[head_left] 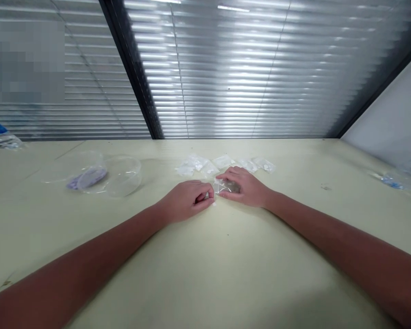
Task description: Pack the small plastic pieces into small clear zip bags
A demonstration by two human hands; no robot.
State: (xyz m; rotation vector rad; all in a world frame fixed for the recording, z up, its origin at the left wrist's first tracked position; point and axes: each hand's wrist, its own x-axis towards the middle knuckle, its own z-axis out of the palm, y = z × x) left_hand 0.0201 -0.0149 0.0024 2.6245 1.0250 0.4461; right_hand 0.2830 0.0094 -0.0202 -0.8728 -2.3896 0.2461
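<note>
My right hand [246, 186] rests on the table with thumb and fingers on either side of a small clear plastic bag [222, 186]. Close by on its left, my left hand [187, 200] is closed in a pinch. A tiny white piece [214, 204] shows at its fingertips, too small to name. Just beyond both hands lies a loose row of several small clear bags [195, 163] with whitish contents that I cannot make out.
Clear round plastic dishes [123, 176] stand on the table [205, 274] at the left, beside a purple item [87, 178]. A water bottle [2, 135] is at the far left, another clear bottle [406, 173] at the right. Window blinds [226, 68] rise behind the table.
</note>
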